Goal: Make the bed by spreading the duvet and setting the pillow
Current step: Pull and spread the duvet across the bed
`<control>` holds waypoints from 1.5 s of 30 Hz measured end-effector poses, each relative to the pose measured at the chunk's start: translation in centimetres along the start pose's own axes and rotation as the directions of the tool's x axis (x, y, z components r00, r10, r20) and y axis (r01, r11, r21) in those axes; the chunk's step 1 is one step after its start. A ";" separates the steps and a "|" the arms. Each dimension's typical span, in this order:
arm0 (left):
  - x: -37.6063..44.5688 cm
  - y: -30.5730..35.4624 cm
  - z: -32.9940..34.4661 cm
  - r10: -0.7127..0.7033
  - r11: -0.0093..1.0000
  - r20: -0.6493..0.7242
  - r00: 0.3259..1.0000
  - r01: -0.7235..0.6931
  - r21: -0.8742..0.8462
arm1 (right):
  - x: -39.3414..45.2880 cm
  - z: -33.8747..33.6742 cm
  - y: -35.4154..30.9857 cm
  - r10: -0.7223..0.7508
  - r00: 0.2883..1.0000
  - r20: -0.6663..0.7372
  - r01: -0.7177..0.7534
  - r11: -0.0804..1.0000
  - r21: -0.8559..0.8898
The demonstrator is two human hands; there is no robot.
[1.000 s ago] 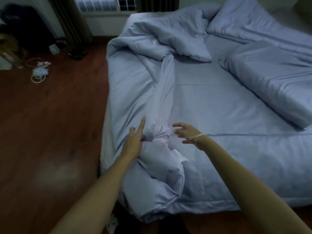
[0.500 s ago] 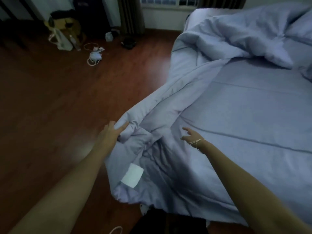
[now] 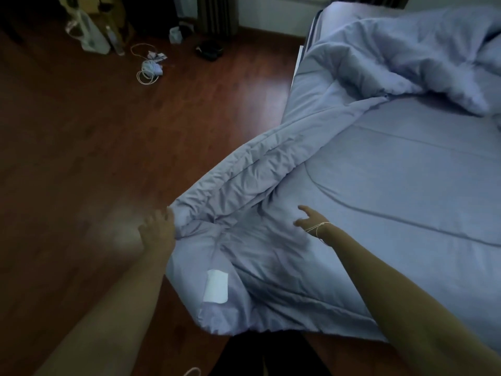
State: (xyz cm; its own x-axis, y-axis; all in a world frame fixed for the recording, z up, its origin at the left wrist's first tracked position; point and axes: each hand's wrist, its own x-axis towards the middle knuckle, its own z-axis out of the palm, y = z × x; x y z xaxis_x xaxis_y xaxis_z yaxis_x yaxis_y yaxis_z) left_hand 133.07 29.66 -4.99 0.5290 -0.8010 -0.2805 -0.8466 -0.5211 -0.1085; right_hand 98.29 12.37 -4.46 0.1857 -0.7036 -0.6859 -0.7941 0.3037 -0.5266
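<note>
A pale blue duvet stretches from a bunched heap at the bed's far end down to its near left corner, where it hangs out over the floor. A white label shows on that corner. My left hand is closed on the duvet's rolled edge, off the side of the bed. My right hand, string on the wrist, hovers with fingers spread just above the duvet. The bed has a matching blue sheet. A pillow edge shows at the far right.
Dark wooden floor lies left of the bed. At the far side of the floor are a coiled white cable, plastic bags, a bottle and a dark object by the wall. Curtains hang at the back.
My left hand has pulled the duvet edge out to the left, off the bed, so the twisted roll has stretched out. My view swung left; the right hand stays open.
</note>
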 end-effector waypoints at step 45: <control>30.6 17.8 -16.4 0.759 0.632 -0.087 0.645 -0.762 -0.137 | 13.8 -5.2 -14.7 0.157 0.851 -0.501 -0.011 0.960 0.281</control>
State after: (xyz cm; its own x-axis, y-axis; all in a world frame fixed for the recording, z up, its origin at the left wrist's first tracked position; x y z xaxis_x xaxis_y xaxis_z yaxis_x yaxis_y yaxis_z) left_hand 135.16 -9.00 0.08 -0.2960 -0.9381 -0.1801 -0.9305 0.2406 0.2762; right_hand 109.54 -5.14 -3.59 -0.2565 -0.8733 -0.4142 -0.6012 0.4797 -0.6391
